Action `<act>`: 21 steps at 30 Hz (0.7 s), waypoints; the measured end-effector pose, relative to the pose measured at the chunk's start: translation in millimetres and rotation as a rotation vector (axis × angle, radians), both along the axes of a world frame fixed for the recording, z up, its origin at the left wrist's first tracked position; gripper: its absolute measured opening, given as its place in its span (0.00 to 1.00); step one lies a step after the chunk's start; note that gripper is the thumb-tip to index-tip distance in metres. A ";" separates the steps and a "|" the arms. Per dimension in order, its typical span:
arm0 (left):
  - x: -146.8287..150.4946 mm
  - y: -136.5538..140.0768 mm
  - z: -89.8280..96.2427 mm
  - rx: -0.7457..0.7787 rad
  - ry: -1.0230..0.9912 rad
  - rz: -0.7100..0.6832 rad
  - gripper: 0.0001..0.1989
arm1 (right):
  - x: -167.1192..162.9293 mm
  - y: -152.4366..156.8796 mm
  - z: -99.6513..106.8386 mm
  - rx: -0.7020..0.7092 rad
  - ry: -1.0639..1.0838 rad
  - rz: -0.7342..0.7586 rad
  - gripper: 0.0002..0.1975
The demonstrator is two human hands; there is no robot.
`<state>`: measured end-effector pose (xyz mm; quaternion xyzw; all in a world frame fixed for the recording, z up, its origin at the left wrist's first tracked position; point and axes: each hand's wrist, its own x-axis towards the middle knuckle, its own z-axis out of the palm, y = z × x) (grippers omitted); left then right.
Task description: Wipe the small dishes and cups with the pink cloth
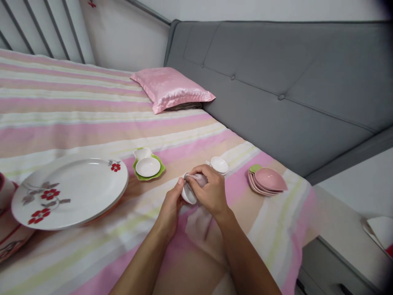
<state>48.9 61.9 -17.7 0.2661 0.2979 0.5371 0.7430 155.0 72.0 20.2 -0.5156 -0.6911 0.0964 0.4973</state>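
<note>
My left hand (172, 207) is closed around a small white bowl (188, 195), held tilted above the bed. A thin pale cloth (199, 224) is bunched in my right hand (211, 189), whose fingers press it against the bowl's rim and inside. The cloth's loose end hangs below my right hand. Just beyond that hand sit small white dishes (219, 164), partly hidden by it. To the left, a green leaf-shaped dish (163, 168) carries small white dishes (147, 167). Pink dishes with a green tab (270, 179) are stacked at the right.
Large white plates with red flowers (89, 184) lie stacked on the left, beside a red patterned container (12, 229) cut off by the frame. A striped sheet (101, 254) covers the bed. A pink pillow (175, 86) rests near the grey headboard (260, 61). A bedside cabinet (340, 229) stands at right.
</note>
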 end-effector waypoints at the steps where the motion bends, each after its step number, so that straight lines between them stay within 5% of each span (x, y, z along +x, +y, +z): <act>1: -0.3 0.1 -0.1 0.008 0.011 -0.002 0.19 | 0.5 0.5 -0.9 -0.004 -0.018 -0.033 0.01; 9: -3.1 -0.5 -0.9 0.084 0.056 0.011 0.18 | 8.1 2.2 -6.7 -0.231 -0.050 -0.142 0.04; 16: -3.9 0.5 -1.7 0.057 0.028 0.058 0.13 | 19.4 1.4 -4.8 -0.544 0.049 0.108 0.07; 21: -3.8 1.8 3.6 -0.023 -0.022 0.071 0.13 | 19.6 0.3 -3.0 -0.626 0.119 0.216 0.09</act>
